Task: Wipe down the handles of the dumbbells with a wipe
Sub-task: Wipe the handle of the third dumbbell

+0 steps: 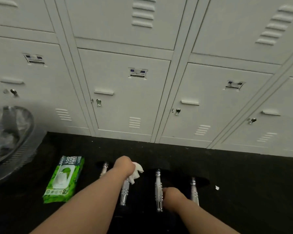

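Several dumbbells lie side by side on the black floor, their chrome handles pointing away from me. My left hand (123, 166) grips a crumpled white wipe (137, 172) at the far end of the second handle (124, 191). My right hand (172, 198) rests curled against the third handle (158, 188), seemingly holding it. The leftmost handle (103, 169) shows beside my left forearm, and the rightmost handle (194, 190) lies beyond my right wrist. The black weight ends blend into the floor.
A green pack of wipes (63, 179) lies flat on the floor left of the dumbbells. A bin lined with clear plastic (8, 132) stands at far left. White lockers (134, 92) line the wall just behind. A scrap of white paper (217, 187) lies at right.
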The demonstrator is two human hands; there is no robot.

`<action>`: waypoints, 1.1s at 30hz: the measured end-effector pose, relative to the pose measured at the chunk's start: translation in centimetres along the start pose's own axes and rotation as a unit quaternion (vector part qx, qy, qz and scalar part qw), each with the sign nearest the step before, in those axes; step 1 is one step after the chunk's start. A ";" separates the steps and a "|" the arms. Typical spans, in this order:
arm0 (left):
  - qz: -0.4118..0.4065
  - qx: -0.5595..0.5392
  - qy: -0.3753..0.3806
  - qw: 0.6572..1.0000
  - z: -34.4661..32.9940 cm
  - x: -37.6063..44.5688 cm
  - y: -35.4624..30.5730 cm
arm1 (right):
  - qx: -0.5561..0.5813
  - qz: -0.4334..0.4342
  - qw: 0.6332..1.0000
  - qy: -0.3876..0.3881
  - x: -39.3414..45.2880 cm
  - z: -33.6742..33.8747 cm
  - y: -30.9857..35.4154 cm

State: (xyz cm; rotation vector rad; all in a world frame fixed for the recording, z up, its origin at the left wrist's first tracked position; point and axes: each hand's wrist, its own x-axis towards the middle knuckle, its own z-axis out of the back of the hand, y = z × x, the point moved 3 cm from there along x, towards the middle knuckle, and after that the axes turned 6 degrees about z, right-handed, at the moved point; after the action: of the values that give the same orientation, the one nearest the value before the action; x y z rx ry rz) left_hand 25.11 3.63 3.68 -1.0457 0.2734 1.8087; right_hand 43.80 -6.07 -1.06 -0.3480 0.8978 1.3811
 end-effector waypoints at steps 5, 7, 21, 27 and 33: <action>0.021 -0.001 -0.035 0.999 -5.2 4.5 -0.6 | 0.057 0.020 0.998 -0.020 2.5 -1.6 -1.6; 0.033 0.003 -0.044 0.998 -7.1 5.8 -0.6 | 0.075 0.022 0.996 -0.032 3.3 -2.4 -1.9; 0.086 -0.526 0.183 0.826 -16.6 8.0 -3.3 | 0.077 0.068 0.992 -0.080 5.0 -3.5 -2.6; 0.048 -0.485 0.098 0.867 -15.8 7.0 -2.6 | 0.071 0.069 0.992 -0.081 4.8 -3.2 -2.3; -0.165 -0.144 -0.046 0.975 -15.1 5.6 -3.0 | 0.083 0.062 0.993 -0.054 5.0 -3.2 -2.5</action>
State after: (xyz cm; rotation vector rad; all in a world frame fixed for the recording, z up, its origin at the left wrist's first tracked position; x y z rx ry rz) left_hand 34.90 -0.28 -8.89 -1.1259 -0.2168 1.6144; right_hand 44.71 -5.34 -7.43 -0.0905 0.9508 1.4142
